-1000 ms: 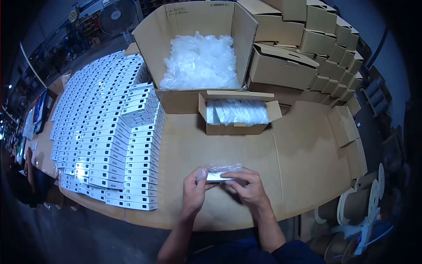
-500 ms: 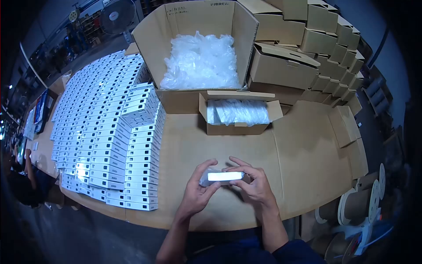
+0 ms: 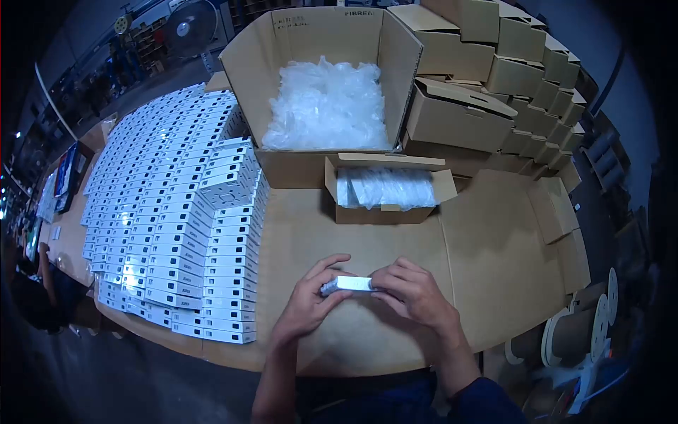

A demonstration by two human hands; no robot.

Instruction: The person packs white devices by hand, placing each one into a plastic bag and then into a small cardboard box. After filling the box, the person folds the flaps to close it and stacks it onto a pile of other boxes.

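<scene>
A flat white box [image 3: 353,283] in a clear plastic bag is held level between my two hands above the table's front part. My left hand [image 3: 308,302] grips its left end, thumb underneath along the near side and fingers behind. At the right end, my right hand [image 3: 415,291] pinches with its fingertips closed on the box's edge and the bag. Beyond them stands an open cardboard carton [image 3: 385,215], holding a row of bagged white items [image 3: 388,187].
Tall stacks of white boxes [image 3: 162,233] fill the left side. A big open carton of clear plastic bags [image 3: 328,106] stands behind. Folded brown cartons [image 3: 522,78] are piled at the back right. Cable spools [image 3: 575,328] stand below the right edge. A co-worker's arm [image 3: 48,272] shows far left.
My right hand has turned and closed its fingers over the box's right end, covering more of it. My left hand keeps its hold. The whole view has shifted slightly downward.
</scene>
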